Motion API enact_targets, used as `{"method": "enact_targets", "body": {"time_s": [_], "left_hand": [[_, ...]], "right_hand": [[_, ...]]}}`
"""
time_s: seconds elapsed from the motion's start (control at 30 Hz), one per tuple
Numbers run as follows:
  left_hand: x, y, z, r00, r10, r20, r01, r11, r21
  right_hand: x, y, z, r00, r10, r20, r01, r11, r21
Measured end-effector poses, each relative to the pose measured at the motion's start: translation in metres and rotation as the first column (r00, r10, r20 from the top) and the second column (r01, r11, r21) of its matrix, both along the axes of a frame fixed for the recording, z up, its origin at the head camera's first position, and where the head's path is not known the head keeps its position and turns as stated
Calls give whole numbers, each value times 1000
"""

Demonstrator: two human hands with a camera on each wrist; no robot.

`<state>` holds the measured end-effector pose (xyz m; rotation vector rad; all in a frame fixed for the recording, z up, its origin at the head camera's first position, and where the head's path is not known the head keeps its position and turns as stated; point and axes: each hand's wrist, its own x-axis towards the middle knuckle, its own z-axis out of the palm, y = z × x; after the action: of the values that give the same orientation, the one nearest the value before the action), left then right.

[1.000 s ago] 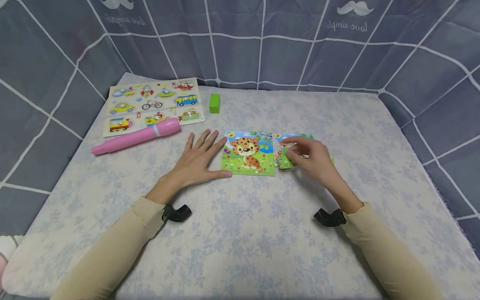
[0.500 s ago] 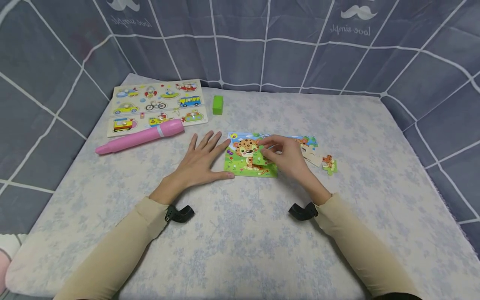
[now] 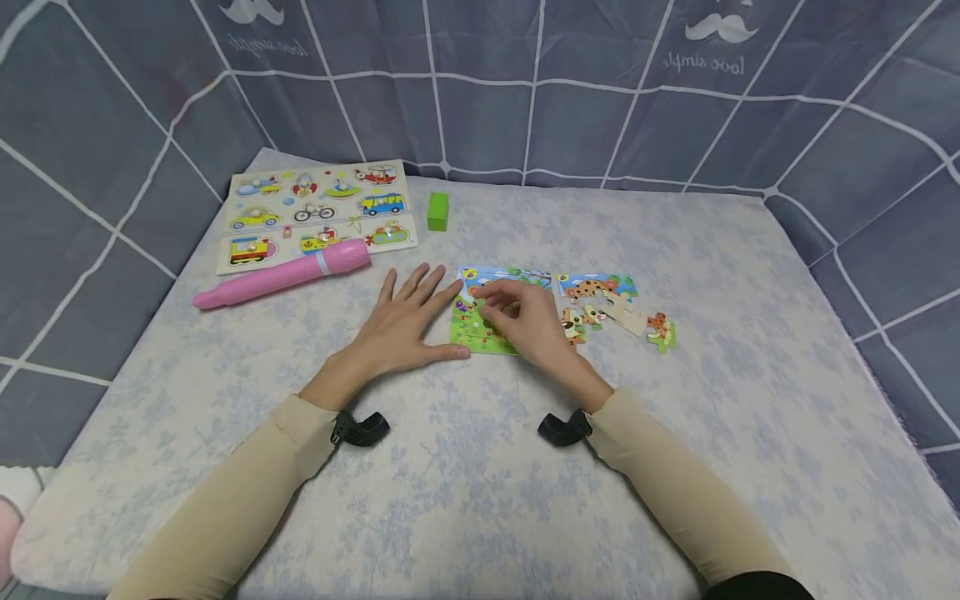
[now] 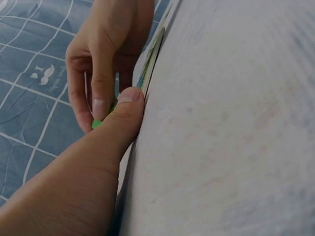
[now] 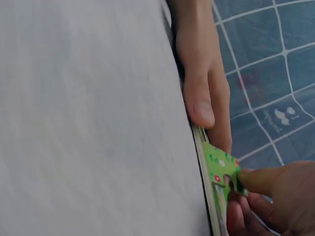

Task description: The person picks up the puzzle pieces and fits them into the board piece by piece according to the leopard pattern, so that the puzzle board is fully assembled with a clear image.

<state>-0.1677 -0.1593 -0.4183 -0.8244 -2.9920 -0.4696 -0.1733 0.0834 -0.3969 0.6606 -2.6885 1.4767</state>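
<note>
A small leopard jigsaw board lies flat on the table. My left hand rests at its left side with fingers spread, index finger and thumb at the edge. My right hand is over the board and pinches a green jigsaw piece with flower prints between thumb and fingers. In the right wrist view the piece stands tilted at the board, close to my left thumb. My right hand hides much of the leopard picture. Right of the board lie loose jigsaw pieces: a sky-and-head piece, a face-down piece and a leopard piece.
At the back left lies a wooden vehicle puzzle board, with a pink pen-shaped stick across its front edge. A green block stands beside it. A grey checked curtain borders the table.
My right hand has carried the green piece leftward from the loose pieces, across the leopard board to its left part. My left hand has stayed at the board's left edge.
</note>
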Motion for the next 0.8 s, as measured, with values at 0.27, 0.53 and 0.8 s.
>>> {"method": "enact_targets", "body": {"time_s": [0.27,0.53,0.8], "left_hand": [[1,1,0,1000,-1,-8,1,1000,1],[-1,1,0,1000,-9,-15,9,1000,1],[-2,-1,-2,1000,-11,-16,11,1000,-8]], "right_hand": [[3,-3,-19,980,51,-191,-35,996,84],[4,0,-23,968,92,-232,-69,992,106],[3,-2,-23,971,81,-225,-64,994,85]]}}
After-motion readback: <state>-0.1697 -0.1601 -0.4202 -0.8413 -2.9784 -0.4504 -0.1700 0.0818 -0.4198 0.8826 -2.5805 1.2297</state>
